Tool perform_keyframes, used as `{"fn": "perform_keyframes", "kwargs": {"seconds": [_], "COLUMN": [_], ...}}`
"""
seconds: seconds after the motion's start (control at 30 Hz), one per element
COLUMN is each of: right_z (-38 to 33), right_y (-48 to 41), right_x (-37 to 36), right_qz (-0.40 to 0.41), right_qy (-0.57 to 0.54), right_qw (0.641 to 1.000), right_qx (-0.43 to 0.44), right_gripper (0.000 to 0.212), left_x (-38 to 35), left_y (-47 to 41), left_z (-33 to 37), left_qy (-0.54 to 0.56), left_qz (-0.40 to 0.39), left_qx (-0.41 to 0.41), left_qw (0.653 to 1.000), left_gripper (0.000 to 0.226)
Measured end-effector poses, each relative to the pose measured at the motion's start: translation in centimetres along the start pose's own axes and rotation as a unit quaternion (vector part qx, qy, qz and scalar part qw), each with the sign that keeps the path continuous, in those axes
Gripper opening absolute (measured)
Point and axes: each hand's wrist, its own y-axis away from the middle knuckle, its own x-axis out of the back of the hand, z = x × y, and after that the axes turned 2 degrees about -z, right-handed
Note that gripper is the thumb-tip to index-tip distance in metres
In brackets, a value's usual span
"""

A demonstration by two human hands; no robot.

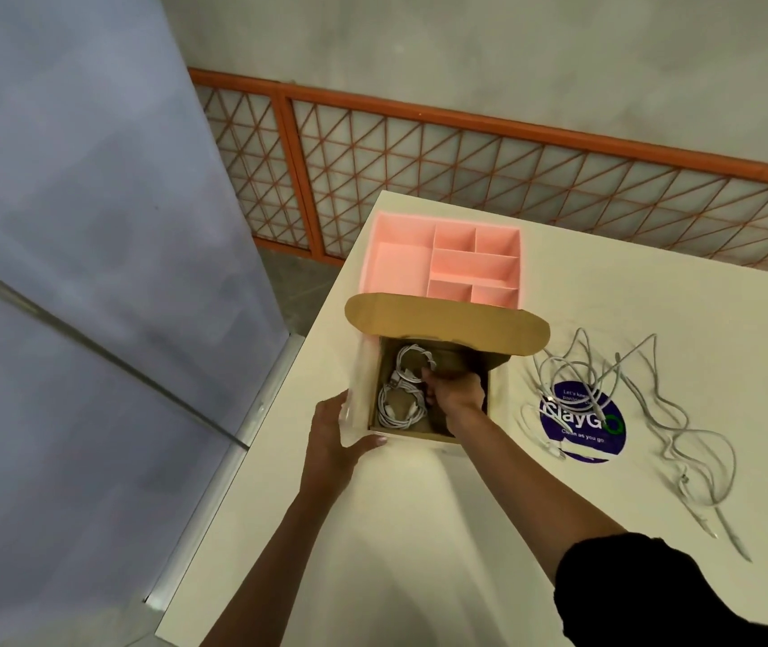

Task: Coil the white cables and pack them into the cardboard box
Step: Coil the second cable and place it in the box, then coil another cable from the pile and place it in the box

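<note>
Head view, the only one. The cardboard box (412,435) stands on the bench (419,544) with its lid flap (447,325) thrown back, away from the person, so that the mouth is free for packing. The left hand (333,436) grasps the box at its near left corner, thumb along the near wall and fingers behind the pale side flap (359,389). This grasp probably steadies the light box and keeps the flap out of the opening.

The right hand (456,389) is sunk inside the box, fingers curled at the edge of the upper coil (412,366), which it appears to grip while seating it. Just nearside of that coil and left of the right hand, a lower coil (396,406) already lies on the box floor, so the two sit side by side rather than stacked.

Well to the right of the right hand, outside the box, the loose white cables (606,389) sprawl uncoiled over a round sticker (583,429); judged from this, the task is partly done. Beyond both hands, touching the lid flap, sits a pink divided tray (401,268).
</note>
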Motion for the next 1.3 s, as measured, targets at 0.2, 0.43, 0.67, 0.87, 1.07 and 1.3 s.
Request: {"fn": "perform_keyframes", "kwargs": {"seconds": [0.2,0.43,0.67,0.87,1.07,1.3], "right_z": [1.0,5.5,8.0,6.9,3.9,2.2], "right_y": [4.8,6.3,3.7,1.5,-0.8,-1.7], "right_x": [4.5,12.8,20.2,23.3,24.0,23.6], "right_qz": [-0.069,-0.037,0.089,0.141,0.117,0.038], "right_qy": [0.014,0.085,0.064,0.049,0.058,0.07], "right_qw": [0.986,0.96,0.975,0.971,0.975,0.987], "right_qx": [0.152,0.264,0.194,0.185,0.18,0.143], "right_gripper": [0.015,0.012,0.013,0.016,0.024,0.019], "left_x": [-2.3,-8.6,-14.0,-18.6,-21.3,-23.1], "left_y": [2.8,6.4,6.5,3.2,0.5,-0.6], "left_z": [1.9,5.3,10.2,13.1,15.6,18.4], "left_qy": [-0.079,-0.134,-0.09,-0.15,-0.147,0.118], "left_qz": [0.114,0.033,-0.177,-0.232,-0.194,-0.228], "left_qx": [-0.11,-0.249,-0.299,-0.256,-0.134,0.152], "left_qw": [0.984,0.959,0.933,0.926,0.961,0.954], "left_gripper": [0.089,0.046,0.024,0.019,0.023,0.031]}}
